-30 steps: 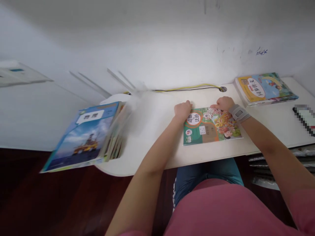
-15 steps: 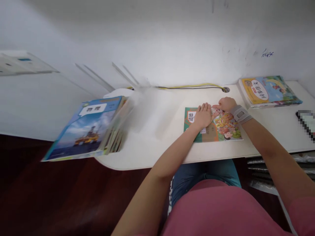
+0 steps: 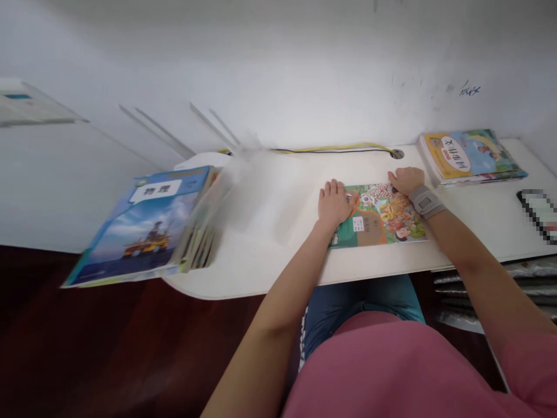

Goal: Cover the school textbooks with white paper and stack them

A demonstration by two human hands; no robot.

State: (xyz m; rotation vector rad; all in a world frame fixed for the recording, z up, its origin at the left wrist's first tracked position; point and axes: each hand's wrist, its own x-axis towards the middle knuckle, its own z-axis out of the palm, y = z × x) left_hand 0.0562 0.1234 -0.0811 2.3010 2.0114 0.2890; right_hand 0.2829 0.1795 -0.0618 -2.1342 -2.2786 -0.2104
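Note:
A book with a green and orange cover and a colourful picture (image 3: 369, 223) lies flat on the white desk (image 3: 278, 255). My left hand (image 3: 335, 204) rests on its left end, palm down, with the fingers apart. At the book's upper right edge is my right hand (image 3: 407, 180), its fingers curled in and touching the cover; whatever they might hold is hidden. A grey band (image 3: 426, 201) goes round my right wrist.
Blue-covered books (image 3: 148, 226) are stacked at the desk's left end, beside a blurred transparent sheet (image 3: 256, 197). Another book stack (image 3: 472, 157) sits at the back right, near a pixelated device (image 3: 539, 215). A yellow cable (image 3: 339, 147) runs along the wall.
My left hand has slid left from the book's middle to its left end, uncovering the centre of the cover. My right hand has shifted slightly to the right. The view has moved a little.

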